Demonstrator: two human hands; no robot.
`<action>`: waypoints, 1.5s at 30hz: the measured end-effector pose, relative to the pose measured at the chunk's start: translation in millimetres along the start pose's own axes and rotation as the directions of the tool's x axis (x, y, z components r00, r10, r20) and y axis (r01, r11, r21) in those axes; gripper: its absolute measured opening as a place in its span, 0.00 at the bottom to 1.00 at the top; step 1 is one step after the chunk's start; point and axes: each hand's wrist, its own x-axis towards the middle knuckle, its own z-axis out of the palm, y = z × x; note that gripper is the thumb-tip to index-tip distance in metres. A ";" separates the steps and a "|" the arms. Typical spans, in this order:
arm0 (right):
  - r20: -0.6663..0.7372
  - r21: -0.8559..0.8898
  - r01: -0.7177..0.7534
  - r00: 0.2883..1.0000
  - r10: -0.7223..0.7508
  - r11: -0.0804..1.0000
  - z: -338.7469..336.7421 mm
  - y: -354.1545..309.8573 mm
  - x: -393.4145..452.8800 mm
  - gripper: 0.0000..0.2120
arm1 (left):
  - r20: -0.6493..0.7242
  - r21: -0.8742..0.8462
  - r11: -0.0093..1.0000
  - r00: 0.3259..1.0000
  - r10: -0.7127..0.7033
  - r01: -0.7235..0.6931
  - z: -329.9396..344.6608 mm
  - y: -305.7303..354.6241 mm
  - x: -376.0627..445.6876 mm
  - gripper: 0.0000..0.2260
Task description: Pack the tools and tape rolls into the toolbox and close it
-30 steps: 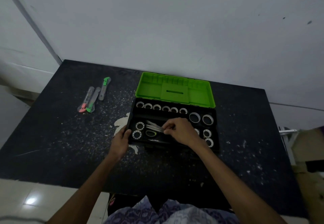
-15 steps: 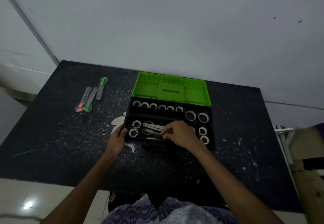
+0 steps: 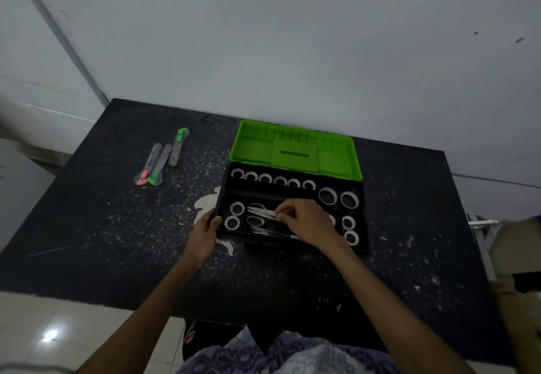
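Just 3 cutters [image 3: 159, 165] L of toolbox [image 3: 364, 221]

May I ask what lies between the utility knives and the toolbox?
Between the utility knives and the toolbox, only bare, white-flecked tabletop shows in the head view.

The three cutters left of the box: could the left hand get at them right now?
Probably yes. The cutters lie in the open on the table, nothing between; the left hand need only let go of the toolbox rim.

Dim, wide-angle bowed edges, perhaps slight blur at left.
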 end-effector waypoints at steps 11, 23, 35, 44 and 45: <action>-0.004 0.170 0.192 0.981 -0.194 0.967 20.7 -83.1 56.2 0.06 | 0.152 0.071 0.997 0.987 -0.050 0.039 -32.0 6.3 15.3 0.13; 0.168 0.164 0.172 0.966 -0.199 0.971 76.7 -172.1 163.1 0.09 | -0.015 0.157 0.983 0.995 -0.097 0.098 -120.8 16.2 99.1 0.11; 0.165 0.195 -0.071 0.986 0.038 0.978 120.2 -200.7 244.5 0.10 | -0.077 0.263 0.964 0.996 0.049 -0.027 -151.9 33.7 155.8 0.14; -0.001 0.265 -0.297 0.951 0.309 0.917 165.0 -232.8 285.0 0.13 | 0.021 0.235 0.968 0.997 0.080 -0.083 -148.9 48.2 196.9 0.18; -0.011 0.269 -0.319 0.943 0.334 0.909 168.9 -234.8 287.8 0.13 | 0.031 0.227 0.970 0.996 0.081 -0.086 -149.0 45.0 202.6 0.18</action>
